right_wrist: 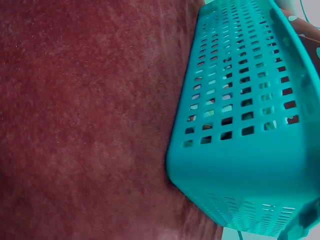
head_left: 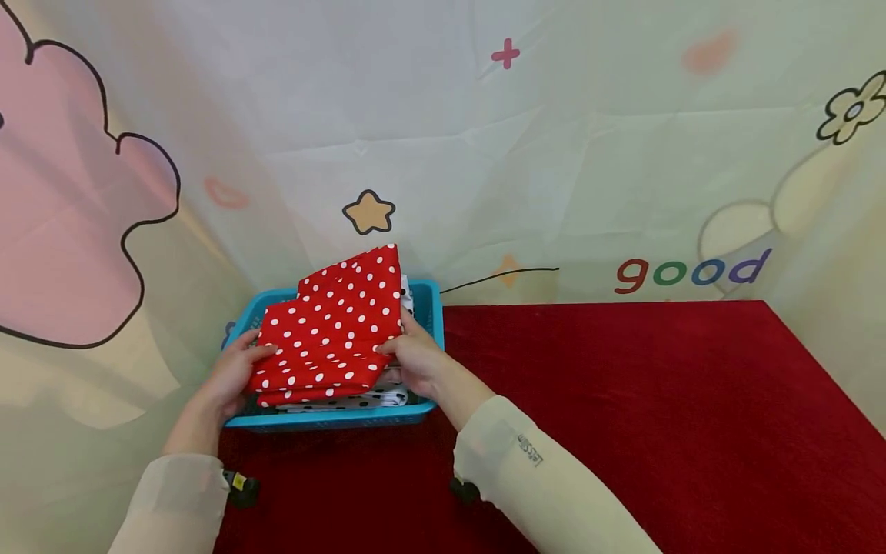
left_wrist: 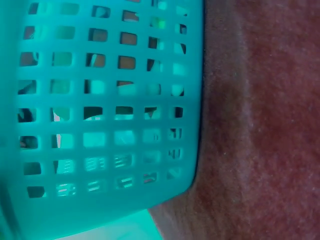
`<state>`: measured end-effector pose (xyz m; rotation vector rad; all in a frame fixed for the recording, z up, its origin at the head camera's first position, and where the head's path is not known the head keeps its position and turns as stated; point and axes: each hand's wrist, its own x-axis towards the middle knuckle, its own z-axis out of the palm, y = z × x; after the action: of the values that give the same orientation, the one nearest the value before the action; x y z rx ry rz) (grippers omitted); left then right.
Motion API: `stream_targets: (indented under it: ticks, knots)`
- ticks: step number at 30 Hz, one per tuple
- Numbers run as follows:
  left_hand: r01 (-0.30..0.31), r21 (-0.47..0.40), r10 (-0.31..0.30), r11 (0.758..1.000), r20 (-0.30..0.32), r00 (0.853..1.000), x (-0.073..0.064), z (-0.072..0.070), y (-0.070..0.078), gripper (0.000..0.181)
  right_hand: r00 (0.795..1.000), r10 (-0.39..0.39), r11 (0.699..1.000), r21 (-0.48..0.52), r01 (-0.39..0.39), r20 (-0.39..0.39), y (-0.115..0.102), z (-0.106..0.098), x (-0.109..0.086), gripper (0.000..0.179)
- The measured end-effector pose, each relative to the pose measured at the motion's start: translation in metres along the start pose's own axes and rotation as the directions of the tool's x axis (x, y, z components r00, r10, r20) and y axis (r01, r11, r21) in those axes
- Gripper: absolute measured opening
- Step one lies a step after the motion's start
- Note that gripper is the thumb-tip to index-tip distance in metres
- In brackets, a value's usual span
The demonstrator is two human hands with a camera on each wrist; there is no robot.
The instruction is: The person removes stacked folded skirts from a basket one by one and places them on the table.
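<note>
A folded red cloth with white polka dots lies tilted over the blue plastic basket. My left hand grips the cloth's left edge, thumb on top and the other fingers mostly hidden. On the right side my right hand pinches the cloth, its thumb on the upper face. Beneath it, a white cloth with black dots shows inside the basket. Both wrist views look at the basket's perforated outer wall, seen in the left and the right, with the hands out of sight there.
The basket stands on a red velvety table cover, at its left end. Behind it hangs a pale printed curtain with a star, a flower and the word "good". A thin black line runs along the curtain right of the basket.
</note>
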<state>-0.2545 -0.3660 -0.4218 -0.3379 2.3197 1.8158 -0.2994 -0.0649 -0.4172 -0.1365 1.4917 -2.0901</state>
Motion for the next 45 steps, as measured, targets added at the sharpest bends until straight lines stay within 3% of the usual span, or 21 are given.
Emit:
stream_targets:
  ticks: [9,15,30,45]
  knots:
    - [-0.039,0.010,0.039,0.999,-0.005,0.999,-0.013,0.000,0.009,0.085,0.999,-0.025,0.997,-0.069,0.028,0.039,-0.013,-0.001,-0.009,0.080]
    - [-0.058,0.025,0.059,0.998,-0.016,0.998,-0.019,0.011,0.024,0.081,0.997,-0.050,0.995,-0.078,0.054,0.057,-0.021,-0.011,-0.014,0.078]
    - [-0.133,0.045,0.135,0.990,-0.062,0.989,-0.029,0.057,0.046,0.074,0.996,-0.075,0.988,-0.134,0.081,0.045,-0.040,-0.045,-0.039,0.076]
    - [-0.125,0.000,0.125,0.992,-0.033,0.992,-0.017,0.113,0.057,0.072,0.996,-0.089,0.985,-0.144,0.092,0.026,-0.049,-0.096,-0.067,0.075]
